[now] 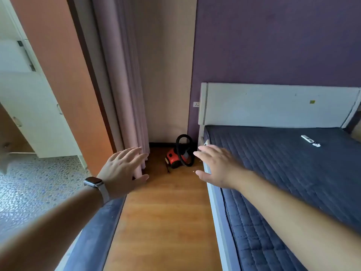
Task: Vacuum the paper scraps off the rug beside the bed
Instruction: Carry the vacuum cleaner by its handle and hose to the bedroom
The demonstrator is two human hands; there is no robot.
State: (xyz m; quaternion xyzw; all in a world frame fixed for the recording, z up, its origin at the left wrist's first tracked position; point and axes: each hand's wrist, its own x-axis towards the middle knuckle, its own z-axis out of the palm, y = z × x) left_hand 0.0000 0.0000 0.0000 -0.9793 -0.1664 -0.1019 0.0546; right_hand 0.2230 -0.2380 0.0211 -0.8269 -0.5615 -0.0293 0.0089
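Vacuum cleaner (174, 157), red, sits on the floor beside the bed (283, 182).

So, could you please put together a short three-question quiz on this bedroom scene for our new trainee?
1. True or false: the small red canister vacuum cleaner with a black hose stands on the wooden floor in the corner near the white bed headboard.
2. What lies on the dark blue quilted mattress? A) a white remote control B) a green book C) a yellow towel
3. Fill in: the left hand and the right hand reach forward, both ____ and holding nothing.
Key: 1 true; 2 A; 3 open.
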